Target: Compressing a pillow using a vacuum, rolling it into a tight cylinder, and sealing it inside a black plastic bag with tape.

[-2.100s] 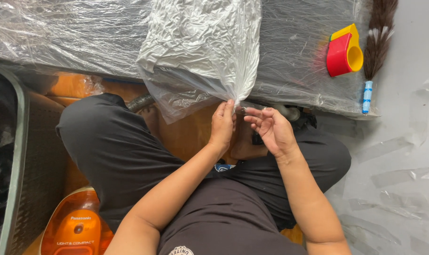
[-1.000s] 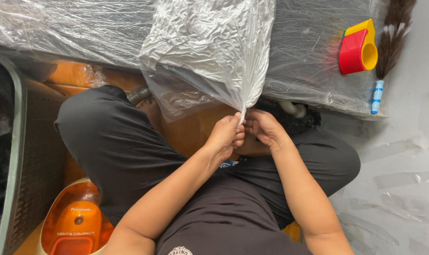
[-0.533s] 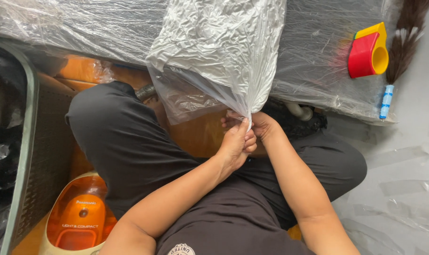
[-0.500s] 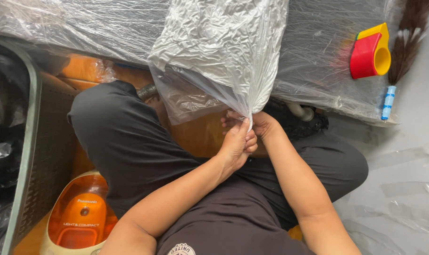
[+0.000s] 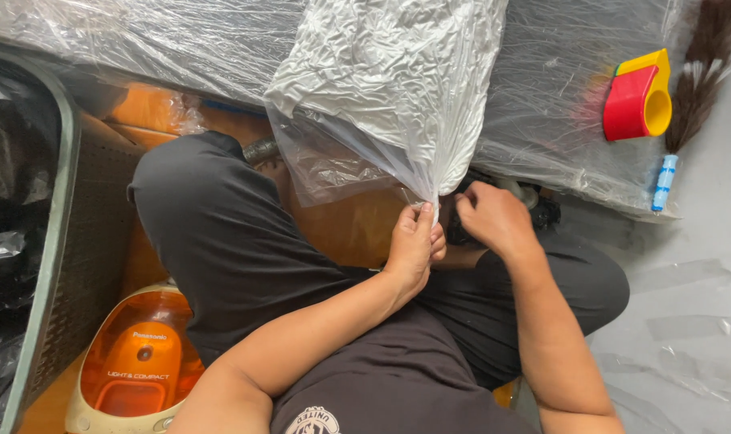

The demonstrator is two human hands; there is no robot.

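A clear, crumpled plastic bag [image 5: 390, 88] lies in the middle of the scene, its bulk resting on the far side and its mouth gathered into a narrow twisted neck that points toward the person. The left hand [image 5: 414, 245] grips that neck just below the gather, fingers [image 5: 422, 221] closed tight around the bunched plastic. The right hand [image 5: 494, 217] sits just beside it to the right, curled into a loose fist with the knuckles up, over a dark object that is mostly hidden; whether its fingers pinch the plastic cannot be told. Both hands hover above the person's crossed legs in dark trousers [image 5: 221, 249], which fill the near centre. Behind the bag, a wide sheet of clear plastic film [image 5: 140, 40] stretches across the far side. On that film at the far right stands a red and yellow scoop-shaped plastic item [image 5: 639, 100], and just right of it lies a dark feather duster [image 5: 695, 72] with a pale blue handle. At the near left sits an orange and cream vacuum cleaner [image 5: 132, 362], beside a grey mesh basket [image 5: 68, 241] holding black plastic.
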